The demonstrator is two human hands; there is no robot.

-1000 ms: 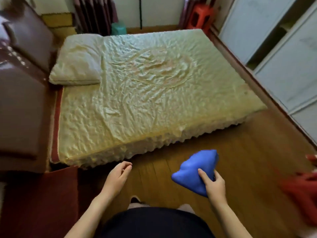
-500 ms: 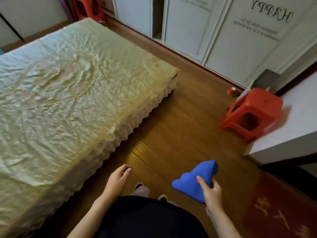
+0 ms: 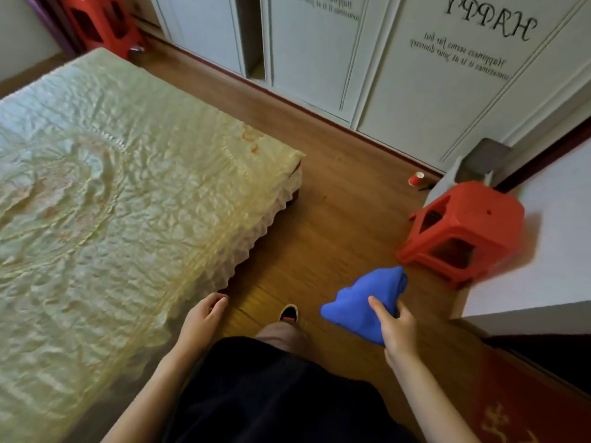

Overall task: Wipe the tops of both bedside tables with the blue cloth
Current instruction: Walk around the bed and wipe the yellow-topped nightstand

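My right hand (image 3: 396, 327) grips the bunched blue cloth (image 3: 361, 298) in front of me, above the wooden floor. My left hand (image 3: 203, 316) hangs with loosely curled fingers and holds nothing, close to the frilled edge of the bed. No bedside table is in view.
The bed (image 3: 112, 203) with its cream cover fills the left. A red plastic stool (image 3: 463, 231) stands at the right by a white surface (image 3: 543, 251). White wardrobe doors (image 3: 399, 68) line the far wall. A red cup (image 3: 415, 179) lies on the floor. Another red stool (image 3: 102, 24) stands top left.
My view has swung right from the bed's head end to its foot and the wardrobe. One foot has stepped forward. Both hands keep their pose, and the cloth stays in my right hand.
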